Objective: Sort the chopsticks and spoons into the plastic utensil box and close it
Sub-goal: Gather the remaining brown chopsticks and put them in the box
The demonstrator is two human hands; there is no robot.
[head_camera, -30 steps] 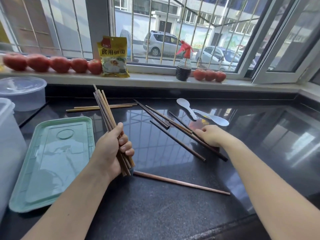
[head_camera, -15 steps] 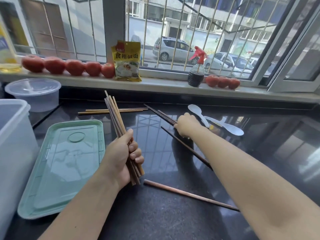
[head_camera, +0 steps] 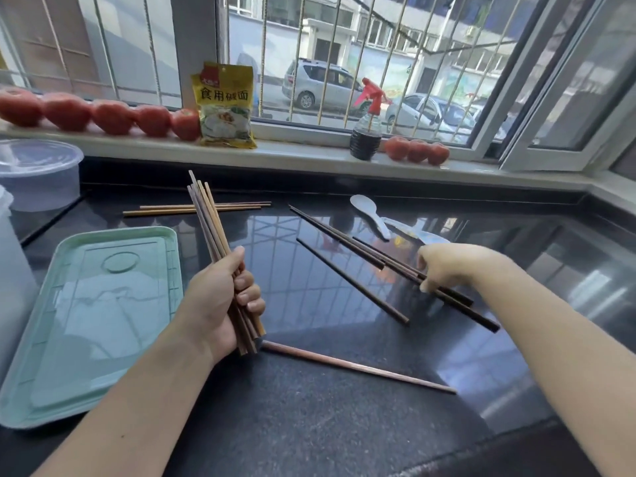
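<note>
My left hand point(head_camera: 220, 301) grips a bundle of several brown chopsticks point(head_camera: 206, 215), their tips pointing up and away. My right hand point(head_camera: 447, 266) pinches dark chopsticks point(head_camera: 344, 235) lying on the black counter. Another dark chopstick point(head_camera: 351, 280) lies loose just left of them. A reddish chopstick point(head_camera: 358, 366) lies near the front. Two light chopsticks point(head_camera: 192, 208) rest near the back. Two white spoons point(head_camera: 371, 215) lie beyond my right hand. The green lid point(head_camera: 89, 321) lies flat at the left. The translucent utensil box point(head_camera: 10, 270) shows at the far left edge.
A clear round container point(head_camera: 38, 170) stands at the back left. On the windowsill sit a row of tomatoes point(head_camera: 93, 115), a yellow packet point(head_camera: 225, 105), a dark spray bottle point(head_camera: 366, 132) and more tomatoes point(head_camera: 416, 149). An open window frame point(head_camera: 550, 98) juts in at the right.
My right hand moved from the far ends of the dark chopsticks back toward me and now pinches them near their near ends. My left hand kept its bundle, nearly still.
</note>
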